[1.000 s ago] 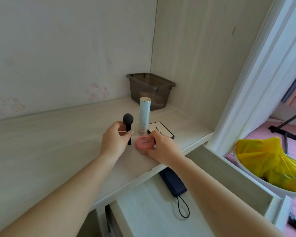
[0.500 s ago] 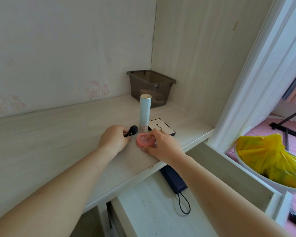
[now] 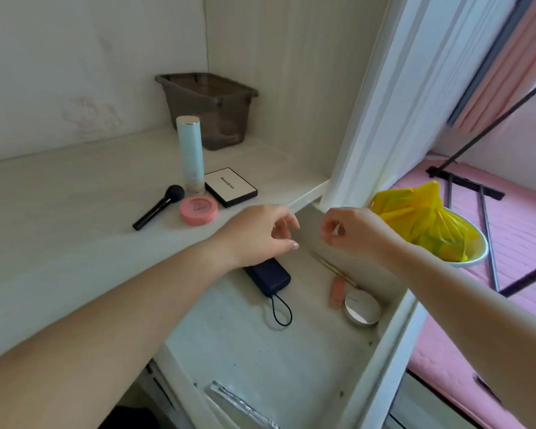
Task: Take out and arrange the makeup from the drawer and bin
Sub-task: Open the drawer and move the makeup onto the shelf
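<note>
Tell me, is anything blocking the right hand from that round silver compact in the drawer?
Nothing visible does. The right hand hovers above the open drawer, and the round silver compact lies uncovered below it. A pink tube lies right beside the compact, not over it.

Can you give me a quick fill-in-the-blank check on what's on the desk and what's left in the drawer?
1. The black makeup brush lies flat on the ____.
2. The tall pale-blue tube stands ____ behind the pink round compact.
3. The silver round compact lies in the open ____.
4. Both the left hand and the right hand hold ____.

Missing words: desk; upright; drawer; nothing
</note>
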A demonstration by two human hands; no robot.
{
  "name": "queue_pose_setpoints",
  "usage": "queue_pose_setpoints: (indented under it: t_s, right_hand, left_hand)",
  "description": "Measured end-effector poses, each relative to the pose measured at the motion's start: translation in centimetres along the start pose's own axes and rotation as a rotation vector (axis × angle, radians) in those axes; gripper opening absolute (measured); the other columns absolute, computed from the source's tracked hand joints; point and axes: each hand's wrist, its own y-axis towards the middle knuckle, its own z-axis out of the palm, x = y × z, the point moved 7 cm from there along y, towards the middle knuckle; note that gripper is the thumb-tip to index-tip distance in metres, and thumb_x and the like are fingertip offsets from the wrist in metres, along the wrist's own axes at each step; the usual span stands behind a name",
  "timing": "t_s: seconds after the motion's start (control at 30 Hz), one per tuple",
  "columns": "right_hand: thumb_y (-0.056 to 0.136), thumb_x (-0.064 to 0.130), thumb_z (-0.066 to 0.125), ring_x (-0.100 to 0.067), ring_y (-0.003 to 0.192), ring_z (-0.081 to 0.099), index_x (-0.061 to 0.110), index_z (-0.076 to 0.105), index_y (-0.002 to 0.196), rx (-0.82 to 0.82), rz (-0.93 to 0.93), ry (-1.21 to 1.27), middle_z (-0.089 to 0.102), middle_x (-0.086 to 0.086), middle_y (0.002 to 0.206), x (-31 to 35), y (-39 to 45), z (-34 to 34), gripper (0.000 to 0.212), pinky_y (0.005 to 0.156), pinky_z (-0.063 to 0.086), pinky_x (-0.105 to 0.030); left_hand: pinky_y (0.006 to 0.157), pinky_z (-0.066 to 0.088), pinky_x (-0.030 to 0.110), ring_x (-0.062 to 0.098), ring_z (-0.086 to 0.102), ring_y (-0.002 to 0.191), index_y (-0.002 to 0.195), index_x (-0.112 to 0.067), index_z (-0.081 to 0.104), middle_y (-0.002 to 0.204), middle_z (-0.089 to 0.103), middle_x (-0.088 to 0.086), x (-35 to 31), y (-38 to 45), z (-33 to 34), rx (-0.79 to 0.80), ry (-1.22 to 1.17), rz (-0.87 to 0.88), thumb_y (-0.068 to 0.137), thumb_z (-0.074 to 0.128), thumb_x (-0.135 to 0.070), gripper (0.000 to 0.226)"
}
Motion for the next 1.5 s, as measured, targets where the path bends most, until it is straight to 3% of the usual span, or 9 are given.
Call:
queue_pose_setpoints:
  t_s: [0.13,0.2,0.3,0.6,0.9,1.03,1.2,1.33,1.5]
  right_hand:
    - [0.076,0.032,0.061,-0.017,0.087,0.062,0.032,0.061,0.084,0.314,0.159,-0.206,0.065,0.008,0.089,-5.6,-2.7,4.6,0.008,0.080,0.051,-0.033]
    - [0.076,0.041,0.063,-0.020,0.090,0.060,0.026,0.062,0.099,0.456,0.231,-0.258,0.065,0.003,0.098,-7.1,-3.5,6.9,0.027,0.080,0.052,-0.033]
    - [0.075,0.044,0.066,-0.022,0.092,0.060,0.021,0.056,0.117,0.632,0.317,-0.332,0.064,-0.001,0.102,-8.7,-4.6,9.6,0.049,0.083,0.053,-0.035]
    - [0.079,0.041,0.064,-0.023,0.100,0.063,0.015,0.059,0.119,0.877,0.351,-0.357,0.067,-0.004,0.112,-11.2,-4.5,13.1,0.048,0.090,0.052,-0.037]
    - [0.067,0.054,0.074,-0.026,0.100,0.060,0.010,0.047,0.119,0.789,0.287,-0.378,0.063,-0.006,0.110,-11.6,-3.0,13.5,0.073,0.085,0.051,-0.036]
    - [0.067,0.051,0.074,-0.026,0.089,0.063,0.007,0.056,0.111,0.750,0.282,-0.333,0.067,-0.007,0.099,-12.1,-2.8,13.2,0.064,0.080,0.054,-0.037]
    - [0.079,0.048,0.066,-0.023,0.087,0.056,0.010,0.055,0.110,0.609,0.251,-0.153,0.062,-0.005,0.098,-10.7,-2.9,10.3,0.050,0.070,0.044,-0.031]
    - [0.074,0.056,0.067,-0.018,0.087,0.059,0.019,0.050,0.112,0.449,0.302,0.033,0.061,0.003,0.101,-9.8,-3.0,7.8,0.056,0.074,0.052,-0.033]
    - [0.078,0.043,0.070,-0.024,0.084,0.069,0.022,0.050,0.110,0.300,0.369,0.439,0.067,0.001,0.099,-6.4,-3.2,4.7,0.043,0.069,0.058,-0.037]
  left_hand:
    - [0.089,0.049,0.031,0.010,0.060,0.097,0.112,-0.025,0.060,0.105,0.066,-0.009,-1.1,2.8,8.7,0.237,0.016,-0.033,0.082,0.068,-0.033,0.031]
    - [0.090,0.048,0.030,0.013,0.059,0.103,0.117,-0.023,0.059,0.113,0.065,-0.006,-0.3,4.0,12.0,0.276,0.040,-0.079,0.084,0.066,-0.031,0.034]
    - [0.087,0.047,0.028,0.015,0.058,0.110,0.121,-0.023,0.057,0.121,0.062,-0.004,1.5,5.3,15.8,0.280,0.024,-0.178,0.085,0.065,-0.031,0.038]
    - [0.086,0.039,0.037,0.028,0.056,0.108,0.112,-0.024,0.057,0.116,0.061,0.004,3.1,7.8,23.1,0.227,0.148,-0.270,0.086,0.047,-0.031,0.029]
    - [0.084,0.038,0.035,0.031,0.054,0.109,0.112,-0.021,0.055,0.115,0.061,0.008,3.7,8.9,24.0,0.136,0.092,-0.278,0.092,0.040,-0.036,0.029]
    - [0.079,0.044,0.033,0.034,0.057,0.105,0.110,-0.017,0.059,0.113,0.064,0.011,3.6,8.8,23.4,0.154,0.099,-0.226,0.092,0.047,-0.031,0.025]
    - [0.065,0.042,0.029,0.031,0.062,0.088,0.092,-0.015,0.064,0.095,0.068,0.008,4.3,7.7,21.3,0.148,-0.046,-0.332,0.088,0.053,-0.034,0.022]
    - [0.078,0.053,0.039,0.023,0.064,0.092,0.092,-0.022,0.063,0.094,0.069,0.000,3.3,6.3,15.8,-0.008,-0.233,-0.310,0.087,0.057,-0.038,0.018]
    - [0.081,0.052,0.029,0.009,0.062,0.091,0.103,-0.020,0.063,0.097,0.066,-0.009,2.4,2.7,7.4,-0.197,-0.359,-0.297,0.085,0.061,-0.047,0.033]
